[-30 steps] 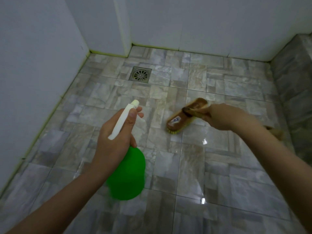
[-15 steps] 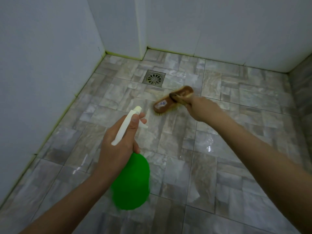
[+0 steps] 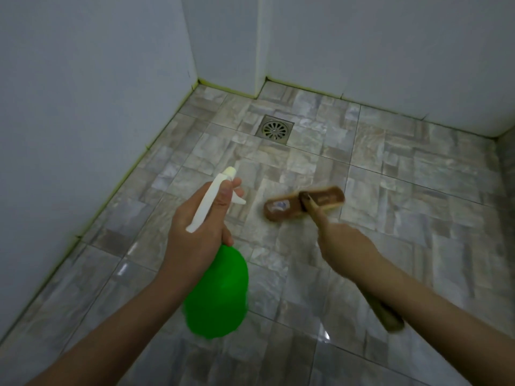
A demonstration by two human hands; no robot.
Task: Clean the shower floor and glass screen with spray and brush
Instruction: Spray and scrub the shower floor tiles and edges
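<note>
My left hand (image 3: 198,232) grips a spray bottle by its white trigger head; the green bottle (image 3: 217,296) hangs below my wrist, nozzle pointing away over the floor. My right hand (image 3: 345,243) holds the wooden handle of a long scrubbing brush. Its brown head (image 3: 281,208) lies bristles down on the grey stone-pattern floor tiles (image 3: 404,207), just right of the spray nozzle. The handle's far end sticks out below my right forearm. No glass screen is in view.
A square metal floor drain (image 3: 274,129) sits beyond the brush near the back wall. Pale walls (image 3: 83,93) close the floor on the left and at the back, with a corner column. Wet sheen shows on the near tiles.
The brush head has slid back toward me and to the right across the tiles. My right hand drew back with it. The spray bottle stayed in much the same pose.
</note>
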